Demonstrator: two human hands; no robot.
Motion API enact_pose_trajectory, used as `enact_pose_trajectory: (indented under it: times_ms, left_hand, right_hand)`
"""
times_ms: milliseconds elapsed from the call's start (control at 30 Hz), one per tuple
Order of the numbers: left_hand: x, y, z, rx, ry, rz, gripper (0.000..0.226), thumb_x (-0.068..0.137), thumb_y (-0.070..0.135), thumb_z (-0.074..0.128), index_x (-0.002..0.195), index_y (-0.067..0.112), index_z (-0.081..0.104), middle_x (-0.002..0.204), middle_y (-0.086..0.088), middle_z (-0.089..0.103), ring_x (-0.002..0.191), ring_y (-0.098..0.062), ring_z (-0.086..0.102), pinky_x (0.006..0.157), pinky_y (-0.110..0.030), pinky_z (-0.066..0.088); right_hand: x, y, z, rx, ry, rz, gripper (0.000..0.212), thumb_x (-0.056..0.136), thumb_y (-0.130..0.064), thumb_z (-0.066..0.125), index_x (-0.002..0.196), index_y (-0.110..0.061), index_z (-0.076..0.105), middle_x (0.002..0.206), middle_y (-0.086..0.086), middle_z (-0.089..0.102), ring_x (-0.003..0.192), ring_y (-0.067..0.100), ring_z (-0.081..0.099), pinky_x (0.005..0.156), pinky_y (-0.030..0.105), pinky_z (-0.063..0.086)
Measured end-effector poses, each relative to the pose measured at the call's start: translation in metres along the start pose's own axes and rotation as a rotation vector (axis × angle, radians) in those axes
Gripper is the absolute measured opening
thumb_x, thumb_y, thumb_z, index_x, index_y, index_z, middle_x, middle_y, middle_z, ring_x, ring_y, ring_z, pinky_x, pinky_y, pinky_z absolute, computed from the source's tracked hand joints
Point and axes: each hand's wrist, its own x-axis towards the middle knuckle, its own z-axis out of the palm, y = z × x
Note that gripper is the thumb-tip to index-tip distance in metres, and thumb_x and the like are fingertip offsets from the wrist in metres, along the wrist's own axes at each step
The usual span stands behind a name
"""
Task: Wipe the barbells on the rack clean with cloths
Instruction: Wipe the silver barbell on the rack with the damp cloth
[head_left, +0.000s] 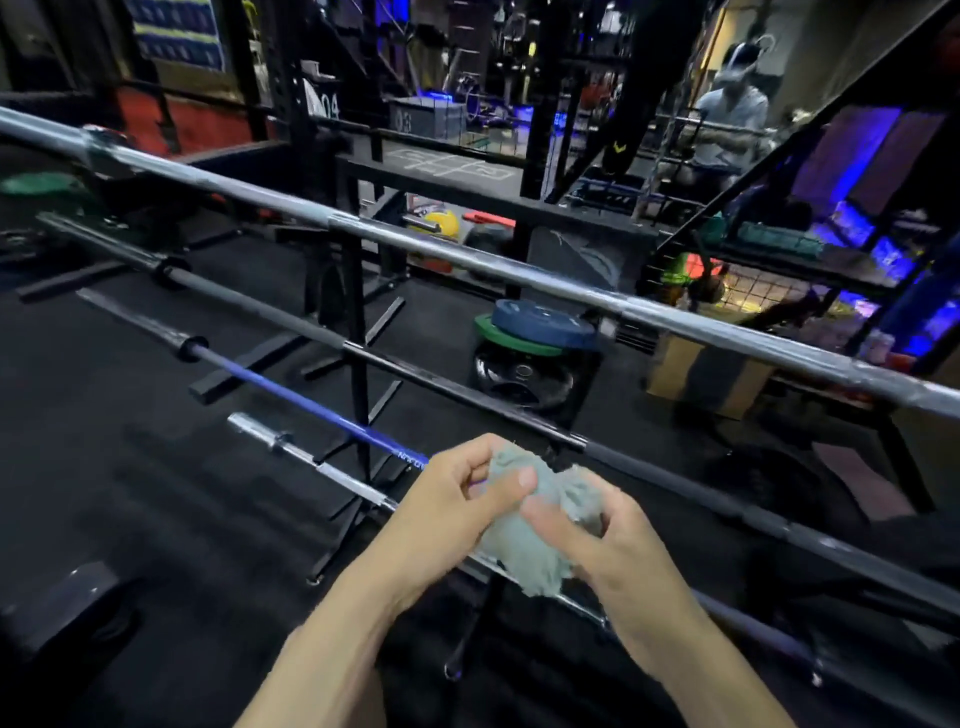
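Both hands work a crumpled grey-green cloth (540, 525) above a rack (358, 332) of barbells in a dim gym: the left hand (457, 499) pinches it between thumb and curled fingers, the right hand (597, 540) grips its other side. The cloth hangs just over the lowest silver barbell (311, 462), whether touching it is unclear, with a blue barbell (311, 402), a black barbell (426, 376) and a long silver barbell (467, 260) stepping up behind. A bunched cloth may skate over the steel and leave grime; a hard push could roll a bar on its pegs. The top bars cross in front of the reach, so wiping the far ones means leaning over them. Stacked weight plates (535, 332), a yellow ball (441, 223) and a seated person (727, 130) lie beyond the rack
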Motion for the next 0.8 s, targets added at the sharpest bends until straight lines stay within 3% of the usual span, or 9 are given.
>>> enact_pose_trajectory:
  times_ms: [67, 133, 233, 400, 467, 567, 700, 800]
  left_hand:
    - [0.039, -0.005, -0.026, 0.081, -0.034, 0.011, 0.008, 0.095, 0.025, 0.07, 0.093, 0.017, 0.071, 0.081, -0.004, 0.071, 0.07, -0.013, 0.064, 0.062, -0.024, 0.049]
    - [0.078, -0.007, -0.05, 0.141, -0.076, 0.039, 0.004, 0.093, 0.025, 0.073, 0.089, 0.023, 0.074, 0.082, -0.008, 0.07, 0.074, -0.013, 0.062, 0.066, -0.027, 0.048]
    - [0.122, -0.012, -0.079, 0.143, -0.111, 0.024, 0.009, 0.093, 0.023, 0.072, 0.096, 0.015, 0.074, 0.087, -0.007, 0.07, 0.079, -0.014, 0.063, 0.071, -0.028, 0.05]
    - [0.151, -0.022, -0.119, 0.102, -0.087, -0.137, 0.023, 0.092, 0.029, 0.07, 0.108, 0.012, 0.072, 0.096, -0.004, 0.076, 0.085, -0.013, 0.067, 0.075, -0.026, 0.052]
    - [0.152, -0.019, -0.128, 0.12, -0.1, -0.147, 0.025, 0.09, 0.027, 0.07, 0.106, 0.008, 0.071, 0.094, -0.003, 0.076, 0.084, -0.011, 0.068, 0.072, -0.023, 0.051]
    - [0.142, -0.006, -0.133, 0.158, -0.248, -0.073, 0.012, 0.095, 0.025, 0.071, 0.1, 0.014, 0.073, 0.093, -0.002, 0.075, 0.084, -0.012, 0.067, 0.075, -0.025, 0.05]
    - [0.11, 0.018, -0.14, 0.232, -0.41, 0.034, 0.013, 0.093, 0.026, 0.07, 0.101, 0.017, 0.075, 0.095, -0.005, 0.076, 0.085, -0.013, 0.068, 0.077, -0.027, 0.052]
    - [0.079, 0.037, -0.151, 0.248, -0.448, 0.11, 0.005, 0.092, 0.027, 0.073, 0.095, 0.026, 0.077, 0.092, -0.004, 0.076, 0.083, -0.015, 0.069, 0.076, -0.029, 0.054]
  right_hand:
    - [0.041, -0.001, 0.0, -0.094, 0.075, -0.026, 0.029, 0.087, -0.034, 0.081, 0.102, -0.013, 0.068, 0.09, 0.004, 0.074, 0.082, 0.02, 0.071, 0.071, 0.025, 0.055]
    - [0.08, -0.001, -0.001, -0.192, 0.113, -0.062, 0.019, 0.091, -0.035, 0.074, 0.103, -0.021, 0.072, 0.09, -0.002, 0.075, 0.084, 0.016, 0.072, 0.073, 0.025, 0.055]
    - [0.128, 0.002, 0.001, -0.223, 0.145, -0.065, 0.019, 0.094, -0.039, 0.069, 0.103, -0.023, 0.075, 0.09, -0.002, 0.075, 0.086, 0.015, 0.073, 0.076, 0.031, 0.056]
    - [0.176, 0.017, 0.007, -0.232, 0.176, -0.1, 0.017, 0.099, -0.023, 0.065, 0.089, -0.015, 0.076, 0.078, 0.0, 0.071, 0.073, 0.009, 0.063, 0.07, 0.029, 0.05]
    - [0.177, 0.016, 0.013, -0.244, 0.197, -0.107, 0.018, 0.1, -0.024, 0.065, 0.087, -0.014, 0.074, 0.075, 0.003, 0.068, 0.071, 0.009, 0.059, 0.07, 0.032, 0.048]
    - [0.155, 0.005, 0.026, -0.262, 0.203, -0.088, 0.01, 0.096, -0.025, 0.07, 0.09, -0.017, 0.073, 0.075, 0.005, 0.065, 0.069, 0.009, 0.056, 0.069, 0.03, 0.046]
    - [0.11, -0.011, 0.058, -0.291, 0.251, -0.02, 0.015, 0.089, -0.035, 0.078, 0.099, -0.024, 0.074, 0.089, 0.001, 0.074, 0.084, 0.023, 0.069, 0.079, 0.038, 0.054]
    - [0.08, -0.026, 0.094, -0.315, 0.229, -0.004, 0.02, 0.087, -0.036, 0.079, 0.103, -0.026, 0.074, 0.092, -0.002, 0.076, 0.083, 0.017, 0.07, 0.075, 0.036, 0.054]
